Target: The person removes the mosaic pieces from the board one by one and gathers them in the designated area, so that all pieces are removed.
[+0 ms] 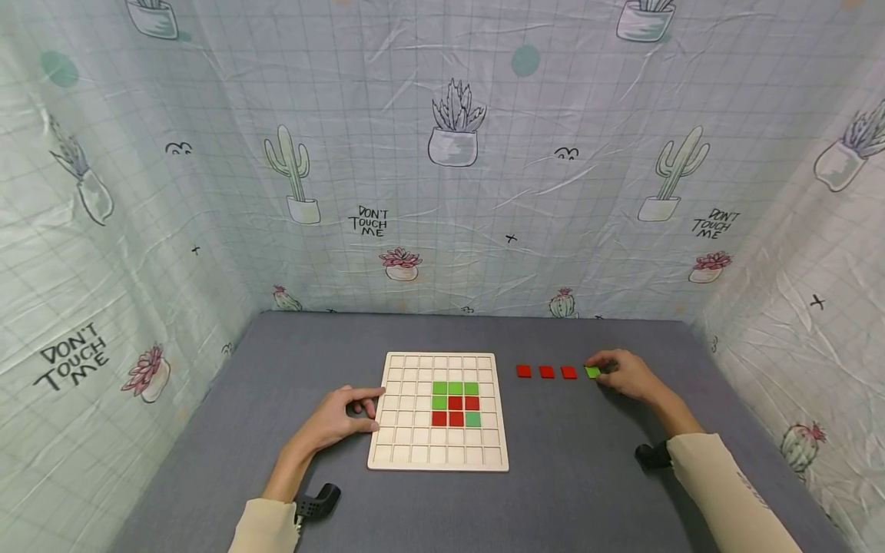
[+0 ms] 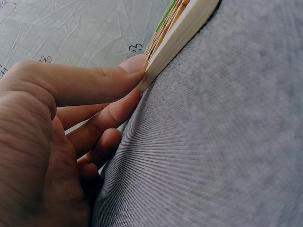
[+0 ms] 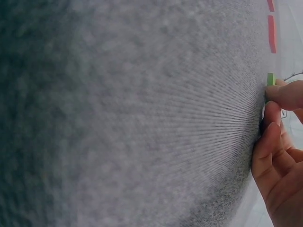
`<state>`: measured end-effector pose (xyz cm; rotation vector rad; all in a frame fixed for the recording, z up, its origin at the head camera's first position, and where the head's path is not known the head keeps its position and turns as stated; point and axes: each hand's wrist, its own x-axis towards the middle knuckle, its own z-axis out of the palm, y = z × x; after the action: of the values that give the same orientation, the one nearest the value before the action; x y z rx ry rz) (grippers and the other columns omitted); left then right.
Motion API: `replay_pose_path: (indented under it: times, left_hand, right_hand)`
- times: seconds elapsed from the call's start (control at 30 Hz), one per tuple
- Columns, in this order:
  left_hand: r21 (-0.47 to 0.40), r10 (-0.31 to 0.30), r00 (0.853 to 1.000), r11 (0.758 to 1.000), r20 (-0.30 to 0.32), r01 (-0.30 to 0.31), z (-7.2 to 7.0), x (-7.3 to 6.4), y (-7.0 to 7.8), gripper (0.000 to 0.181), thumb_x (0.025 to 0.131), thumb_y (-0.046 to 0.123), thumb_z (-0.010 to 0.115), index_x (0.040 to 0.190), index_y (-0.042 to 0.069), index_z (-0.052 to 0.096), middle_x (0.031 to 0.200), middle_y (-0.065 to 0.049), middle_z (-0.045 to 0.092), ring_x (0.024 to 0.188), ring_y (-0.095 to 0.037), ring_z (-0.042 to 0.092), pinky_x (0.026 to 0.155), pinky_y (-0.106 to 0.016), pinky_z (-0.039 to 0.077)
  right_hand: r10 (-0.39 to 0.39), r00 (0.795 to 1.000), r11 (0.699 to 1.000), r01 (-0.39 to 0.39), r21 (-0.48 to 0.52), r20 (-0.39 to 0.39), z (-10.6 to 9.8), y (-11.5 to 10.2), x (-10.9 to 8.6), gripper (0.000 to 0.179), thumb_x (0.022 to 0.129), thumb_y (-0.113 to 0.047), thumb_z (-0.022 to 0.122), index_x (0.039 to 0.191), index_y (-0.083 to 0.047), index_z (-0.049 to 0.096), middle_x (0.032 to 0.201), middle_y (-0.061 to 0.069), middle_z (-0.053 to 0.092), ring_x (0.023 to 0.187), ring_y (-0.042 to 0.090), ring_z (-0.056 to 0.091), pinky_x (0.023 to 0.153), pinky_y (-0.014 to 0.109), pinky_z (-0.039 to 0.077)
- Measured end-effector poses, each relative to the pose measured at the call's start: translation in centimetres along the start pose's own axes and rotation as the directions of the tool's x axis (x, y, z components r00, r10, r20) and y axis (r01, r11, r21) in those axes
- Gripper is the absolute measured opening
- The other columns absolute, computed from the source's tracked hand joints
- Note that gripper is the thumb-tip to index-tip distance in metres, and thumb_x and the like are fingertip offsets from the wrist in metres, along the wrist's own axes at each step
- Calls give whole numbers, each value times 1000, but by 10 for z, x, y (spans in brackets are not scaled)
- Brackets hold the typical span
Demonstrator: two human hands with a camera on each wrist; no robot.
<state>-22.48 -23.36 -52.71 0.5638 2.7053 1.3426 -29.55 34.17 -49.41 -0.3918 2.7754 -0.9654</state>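
Note:
A pale wooden grid board (image 1: 404, 453) lies on the table, with several green and red square tiles set together in its right-middle cells. My left hand (image 1: 346, 412) is at the board's left edge, index fingertip and thumb tip touching it some way apart. In the left wrist view the thumb (image 2: 104, 80) presses at the board's rim (image 2: 175, 40), the other fingers loosely bent below. To the right of the board, my right hand (image 1: 625, 375) pinches a green tile (image 1: 591, 372) between thumb and fingers, low at the table surface.
Three loose red tiles (image 1: 546, 372) lie in a row between the board and my right hand, in line with the green tile. The grey tabletop (image 1: 304, 346) is bordered at the back and sides by a cloth (image 1: 512, 192) printed with cacti and pots.

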Motion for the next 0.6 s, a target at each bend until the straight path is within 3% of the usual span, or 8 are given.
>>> replay_pose_path:
  times: [0.6]
  left_hand:
    - [7, -4, 1000, 1000, 7, 4, 0, 1, 1, 60, 80, 22, 88, 136, 12, 69, 89, 10, 68, 83, -8, 51, 80, -25, 40]
  right_hand:
    - [22, 1000, 1000, -22, -5, -3, -1, 3, 2, 33, 92, -3, 69, 125, 1, 70, 121, 28, 66, 86, 20, 64, 64, 35, 51]
